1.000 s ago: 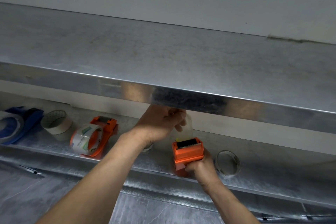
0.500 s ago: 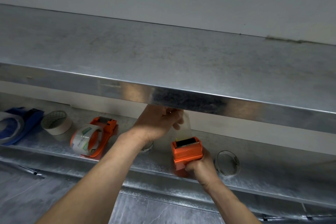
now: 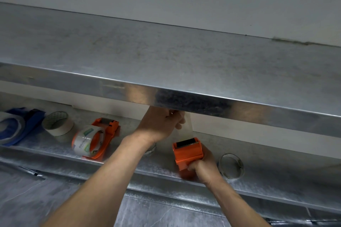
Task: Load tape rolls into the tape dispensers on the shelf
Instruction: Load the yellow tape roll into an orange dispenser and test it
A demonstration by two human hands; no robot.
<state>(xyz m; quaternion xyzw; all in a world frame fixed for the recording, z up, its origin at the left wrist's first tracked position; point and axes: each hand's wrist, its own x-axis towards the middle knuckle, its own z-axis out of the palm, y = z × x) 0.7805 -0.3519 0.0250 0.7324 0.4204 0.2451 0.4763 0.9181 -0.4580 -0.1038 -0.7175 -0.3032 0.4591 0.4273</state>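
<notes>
An orange tape dispenser (image 3: 188,151) stands on the lower metal shelf (image 3: 166,170), its toothed blade facing up. My right hand (image 3: 203,166) grips its handle from below. My left hand (image 3: 160,125) pinches the end of a clear tape strip (image 3: 185,131) drawn up from the blade; the fingertips are partly hidden by the upper shelf's edge. A second orange dispenser (image 3: 108,134) lies to the left with a clear printed tape roll (image 3: 88,141) in it.
The upper metal shelf (image 3: 166,64) overhangs the hands closely. On the lower shelf stand a beige tape roll (image 3: 58,122), a blue dispenser (image 3: 20,125) at far left, a clear roll (image 3: 231,166) at right, and a small roll (image 3: 151,150) behind my left wrist.
My left hand has risen slightly with the tape end, lengthening the clear strip. The orange dispenser in my right hand has shifted a little.
</notes>
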